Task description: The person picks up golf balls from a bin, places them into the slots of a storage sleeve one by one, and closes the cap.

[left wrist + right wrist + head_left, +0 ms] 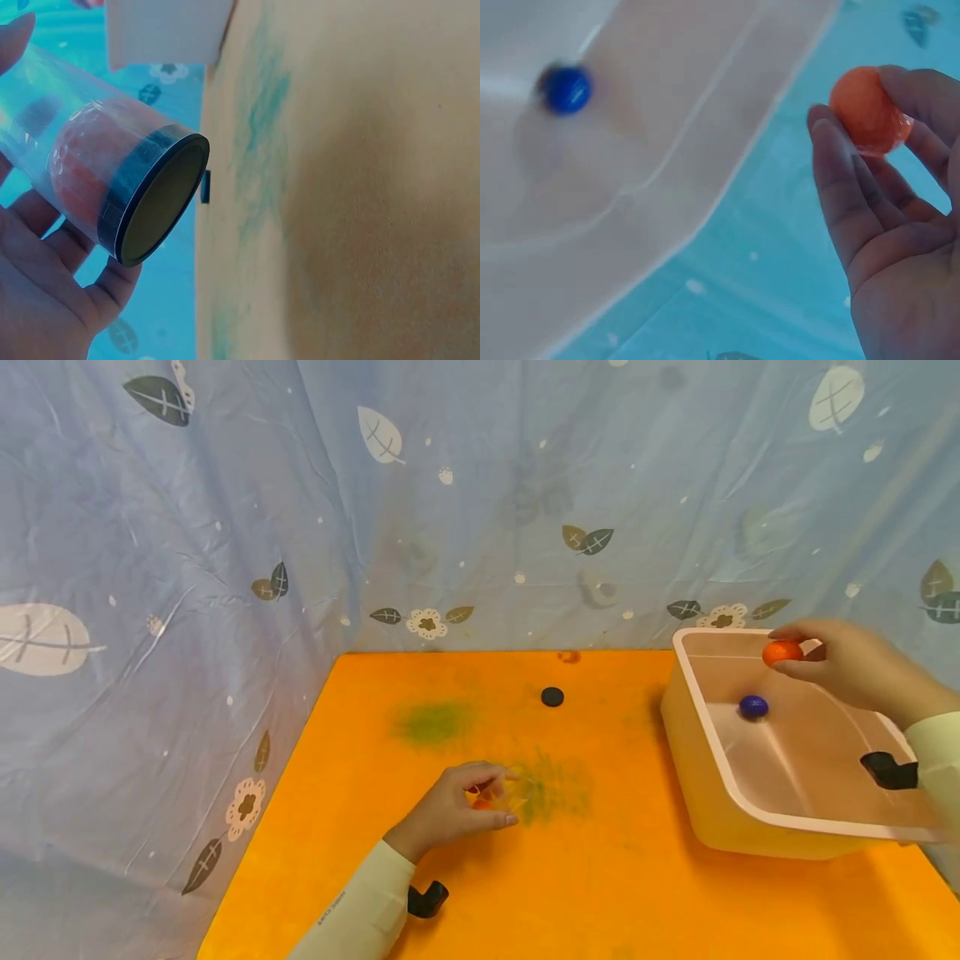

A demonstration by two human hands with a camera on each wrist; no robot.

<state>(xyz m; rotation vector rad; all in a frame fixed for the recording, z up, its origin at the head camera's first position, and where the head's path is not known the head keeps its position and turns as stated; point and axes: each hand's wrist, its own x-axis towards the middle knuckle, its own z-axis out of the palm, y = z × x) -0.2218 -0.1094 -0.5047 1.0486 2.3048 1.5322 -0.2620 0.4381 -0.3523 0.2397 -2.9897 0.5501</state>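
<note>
The two hands are well apart. The right hand (855,664) pinches an orange ball (780,652) between thumb and fingers, over the tub (690,768) near its far edge. The tub stands at the right side of the worktop (622,893), reaching up to the far edge, and a blue ball (753,707) lies on its floor, toward the far left corner.

The left hand (457,806) is over the worktop's middle, well in from the far edge, with its fingers curled round a clear jar (142,172). The jar is tilted, and a reddish ball (86,161) sits inside, close to its dark-rimmed base. The jar nearly vanishes in the head view, so whether it holds more than that one ball is hard to say.

A black disc (552,697) lies flat near the worktop's far edge, between the jar and the tub; it may be the jar's lid.

The step in hand looks like bringing the orange ball to the tub. The next move seems to call for lowering it inside the rim and loosening the pinch, with the jar held steady.
</note>
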